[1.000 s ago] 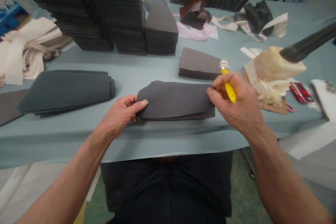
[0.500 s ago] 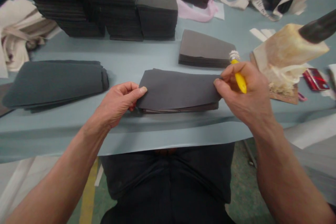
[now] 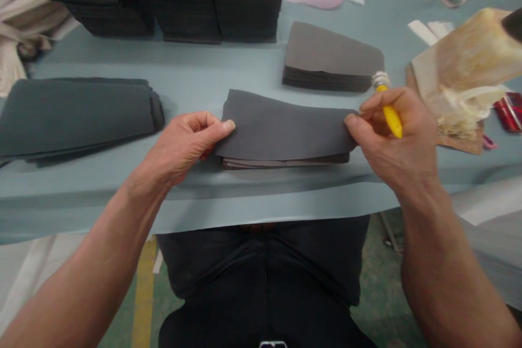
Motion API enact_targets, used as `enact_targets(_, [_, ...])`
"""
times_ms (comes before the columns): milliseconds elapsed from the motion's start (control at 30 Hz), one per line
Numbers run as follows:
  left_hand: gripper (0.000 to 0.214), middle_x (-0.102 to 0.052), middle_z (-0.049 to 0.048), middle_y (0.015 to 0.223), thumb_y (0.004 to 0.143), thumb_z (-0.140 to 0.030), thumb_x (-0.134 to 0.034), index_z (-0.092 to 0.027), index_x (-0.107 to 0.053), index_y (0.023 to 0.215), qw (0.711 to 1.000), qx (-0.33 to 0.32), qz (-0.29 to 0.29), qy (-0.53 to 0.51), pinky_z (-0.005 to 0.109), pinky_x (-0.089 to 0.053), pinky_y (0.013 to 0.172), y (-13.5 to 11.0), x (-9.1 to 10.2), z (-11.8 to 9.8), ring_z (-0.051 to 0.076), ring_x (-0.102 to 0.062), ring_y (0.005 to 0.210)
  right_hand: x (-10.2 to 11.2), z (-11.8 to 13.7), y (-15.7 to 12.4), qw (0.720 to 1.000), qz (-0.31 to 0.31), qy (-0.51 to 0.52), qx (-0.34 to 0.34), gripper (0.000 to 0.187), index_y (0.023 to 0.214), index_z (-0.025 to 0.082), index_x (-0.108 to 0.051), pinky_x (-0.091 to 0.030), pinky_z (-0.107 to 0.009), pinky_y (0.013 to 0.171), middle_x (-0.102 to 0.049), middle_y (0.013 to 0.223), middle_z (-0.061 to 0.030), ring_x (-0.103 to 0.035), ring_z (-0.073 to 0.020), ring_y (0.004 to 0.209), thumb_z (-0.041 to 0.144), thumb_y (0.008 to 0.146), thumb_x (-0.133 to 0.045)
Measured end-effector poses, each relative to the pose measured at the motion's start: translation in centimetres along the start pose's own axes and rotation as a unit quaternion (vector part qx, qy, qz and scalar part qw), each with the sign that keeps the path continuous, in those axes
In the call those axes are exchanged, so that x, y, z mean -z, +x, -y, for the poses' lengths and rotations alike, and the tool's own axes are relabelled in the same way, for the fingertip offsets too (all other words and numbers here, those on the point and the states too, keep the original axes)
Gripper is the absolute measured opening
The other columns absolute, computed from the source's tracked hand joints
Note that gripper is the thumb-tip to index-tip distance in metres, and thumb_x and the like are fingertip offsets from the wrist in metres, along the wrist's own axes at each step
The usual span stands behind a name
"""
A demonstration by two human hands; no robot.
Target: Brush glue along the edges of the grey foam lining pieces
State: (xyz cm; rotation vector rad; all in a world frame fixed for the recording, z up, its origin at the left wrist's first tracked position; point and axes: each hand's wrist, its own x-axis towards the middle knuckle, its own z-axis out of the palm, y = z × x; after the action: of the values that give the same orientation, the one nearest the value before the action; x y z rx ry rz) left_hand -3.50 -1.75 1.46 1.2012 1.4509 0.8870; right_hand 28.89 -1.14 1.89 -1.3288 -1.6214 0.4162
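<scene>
- Left hand [image 3: 183, 144]: closed in a pinch, thumb on top and fingers beneath, on the left end of the top sheet [image 3: 281, 128].
- Right hand [image 3: 397, 141]: thumb and forefinger pinch the right end of the same sheet, and the other fingers wrap a yellow-handled tool [image 3: 389, 118].
- Location: the top sheet, dark grey and flexible, lies on a low stack [image 3: 285, 162] of like pieces near the front edge of the table [image 3: 244, 198], directly before the person.
- Risk 1: the right hand carries 2 loads. The pinch is likely weak, so the sheet end could slip free.
- Risk 2: the tool's silver tip [image 3: 380, 79] points away from the sheet, but a turn of the wrist could mark or snag the material.
- Risk 3: the sheets below may cling and lift or shift with the top one, which would disturb the stack.
- Risk 4: the stack sits close to the table edge, so a pull toward the body could drag pieces off.
- Writing: no brand, label or text is legible. The red item [image 3: 508, 111] at the far right is too blurred to read.
</scene>
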Motion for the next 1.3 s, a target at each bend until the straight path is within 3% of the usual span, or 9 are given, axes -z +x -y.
enact_targets(300, [0.044,-0.044,-0.0040,0.055,0.071,-0.052,-0.086,-0.021,-0.056,0.061,1.000,0.008,-0.002,0.013,0.025,-0.022,0.048,-0.1,-0.2,0.2,0.008,-0.035,0.051,-0.1,-1.2,-0.5,0.999,-0.022,0.028,-0.034,0.021,0.088,0.022,-0.062,-0.044,-0.022,0.050,-0.058,0.064,0.0075,-0.053,-0.0086,0.053,0.020,0.073,-0.077])
enact_targets(467, [0.047,-0.046,-0.0033,0.056,0.069,-0.055,-0.088,-0.020,-0.057,0.062,1.000,0.001,-0.008,0.015,0.025,-0.023,0.049,-0.2,-0.3,0.3,0.008,-0.036,0.053,-0.4,-2.1,-0.6,0.996,-0.037,0.059,-0.054,0.023,0.088,0.023,-0.061,-0.039,-0.021,0.048,-0.052,0.060,0.0094,-0.045,-0.0080,0.051,0.023,0.074,-0.079])
enact_targets(733, [0.050,-0.045,-0.0035,0.056,0.068,-0.058,-0.090,-0.020,-0.058,0.061,1.000,-0.004,-0.002,0.013,0.026,-0.027,0.050,-0.2,-0.4,0.3,0.009,-0.035,0.053,-0.5,-2.2,-1.0,0.993,-0.066,0.081,-0.063,0.025,0.086,0.025,-0.061,-0.036,-0.024,0.047,-0.050,0.061,0.0089,-0.045,-0.0085,0.050,0.020,0.071,-0.081])
enact_targets(1300, [0.047,-0.046,-0.0043,0.055,0.073,-0.052,-0.091,-0.019,-0.060,0.061,1.000,-0.009,0.002,0.003,0.023,-0.032,0.052,-0.4,-0.7,0.3,0.009,-0.043,0.056,-0.7,-3.7,-1.7,0.993,-0.058,0.062,-0.083,0.029,0.087,0.025,-0.060,-0.032,-0.026,0.049,-0.047,0.064,0.0079,-0.040,-0.0095,0.053,0.027,0.075,-0.086])
